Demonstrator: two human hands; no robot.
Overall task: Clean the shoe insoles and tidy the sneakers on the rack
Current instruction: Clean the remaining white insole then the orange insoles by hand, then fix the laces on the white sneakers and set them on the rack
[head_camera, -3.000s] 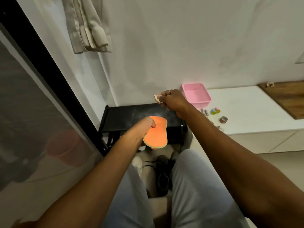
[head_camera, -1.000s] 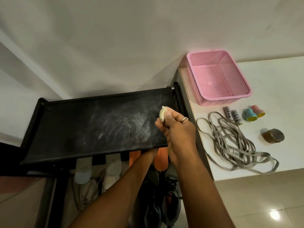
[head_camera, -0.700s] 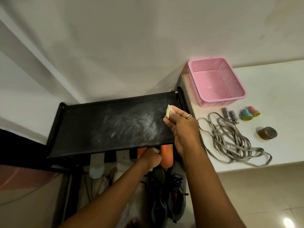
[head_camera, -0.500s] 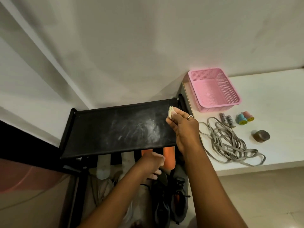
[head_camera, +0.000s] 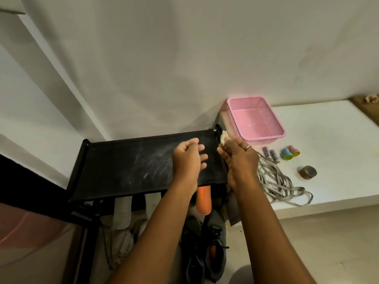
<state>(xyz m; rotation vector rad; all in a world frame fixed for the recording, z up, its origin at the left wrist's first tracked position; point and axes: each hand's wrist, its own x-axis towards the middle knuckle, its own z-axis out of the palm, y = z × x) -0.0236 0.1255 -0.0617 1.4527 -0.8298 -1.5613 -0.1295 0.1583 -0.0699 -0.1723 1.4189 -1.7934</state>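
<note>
Being withdrawn empty, grip slack: left hand (head_camera: 187, 160); orange foam insole (head_camera: 203, 199) shelved, likely done; pale crumpled wad (head_camera: 223, 137) being pinched by right hand (head_camera: 240, 160).

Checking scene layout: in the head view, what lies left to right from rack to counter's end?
Dusty black shoe rack top → pink perforated plastic basket → grey cylindrical batteries → small blue cylinder → small pink cylinder → brown round roll

Two arms, both forearms (head_camera: 164, 228) bare all the way to the bottom edge of the view. Left hand (head_camera: 187, 158) bare. Right hand (head_camera: 239, 158) wears one thin silver-coloured ring (head_camera: 248, 147), a plain band on one finger.
</note>
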